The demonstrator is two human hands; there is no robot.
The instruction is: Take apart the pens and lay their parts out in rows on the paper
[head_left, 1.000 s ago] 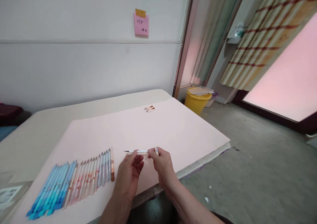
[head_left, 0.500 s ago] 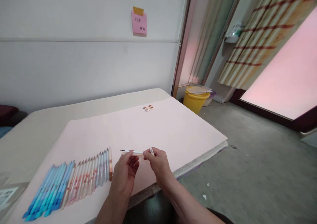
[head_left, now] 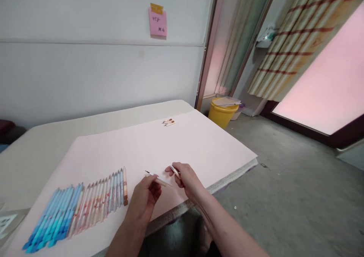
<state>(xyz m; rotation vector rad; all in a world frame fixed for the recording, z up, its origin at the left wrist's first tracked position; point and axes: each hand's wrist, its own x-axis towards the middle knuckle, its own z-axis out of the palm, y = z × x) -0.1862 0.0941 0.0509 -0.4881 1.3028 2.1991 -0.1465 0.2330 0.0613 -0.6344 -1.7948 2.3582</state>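
Observation:
My left hand [head_left: 145, 196] is closed in a pinch around a slim white pen [head_left: 157, 179]. Its dark tip points up and left, and a peach-coloured part shows near its other end, partly behind my fingers. To the right, my right hand [head_left: 184, 176] curls around a short white pen piece [head_left: 174, 170], most of it covered by the fingers. The two hands are apart, above the pale pink sheet [head_left: 199, 143]. Left of my left hand lies a row of pens [head_left: 96, 204], blue, pink and pale, with a brown-ended pen [head_left: 125, 187] at its right end.
A few small pen parts [head_left: 169, 123] lie at the sheet's far side. The sheet covers much of a table [head_left: 57, 126] against a white wall. A pink note [head_left: 158, 24] is taped there. A yellow bin [head_left: 219, 116] stands on the floor beyond the table's right side.
My right hand has drawn away from the pen and moved slightly right, keeping the short piece. The pen in my left hand has tilted, its rear end now lower. The view has shifted slightly.

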